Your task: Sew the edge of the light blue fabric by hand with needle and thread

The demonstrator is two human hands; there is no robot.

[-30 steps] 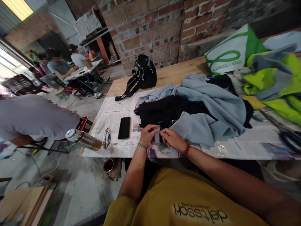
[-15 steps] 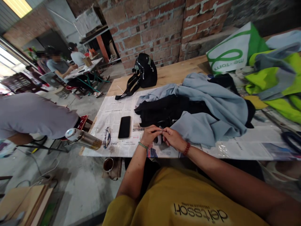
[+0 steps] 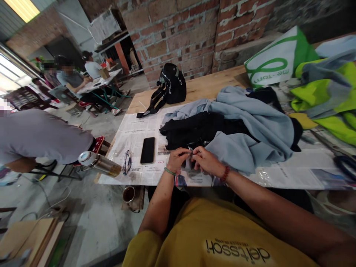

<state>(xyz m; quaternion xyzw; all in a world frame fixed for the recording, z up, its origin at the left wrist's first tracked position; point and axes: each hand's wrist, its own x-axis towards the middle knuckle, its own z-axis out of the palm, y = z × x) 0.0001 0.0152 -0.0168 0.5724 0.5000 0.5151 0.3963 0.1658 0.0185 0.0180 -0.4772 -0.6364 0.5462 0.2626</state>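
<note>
Close together over the front edge of the table, my left hand (image 3: 178, 157) and my right hand (image 3: 205, 159) pinch at something tiny between thumbs and forefingers. A thin dark sliver shows at the fingertips, too small to name. Just beyond the fingers lies a black cloth (image 3: 191, 128), bunched with a grey-blue cloth (image 3: 239, 144) that reaches beside my right hand. Newspaper (image 3: 133, 129) under clear plastic covers the table beneath. A phone (image 3: 147, 150) with a dark screen rests left of my left hand.
Left of the phone are eyeglasses (image 3: 127, 162) and a glass bottle (image 3: 101, 165) at the table's edge. A black bag (image 3: 175, 83) stands at the back. Scissors (image 3: 330, 144), yellow-green clothing (image 3: 328, 92) and a white-green bag (image 3: 278, 59) lie right. A person in grey (image 3: 41, 133) sits left.
My right hand has shifted slightly right, and its fingers have turned a little. The left hand keeps nearly the same place. The cloths and phone stay put.
</note>
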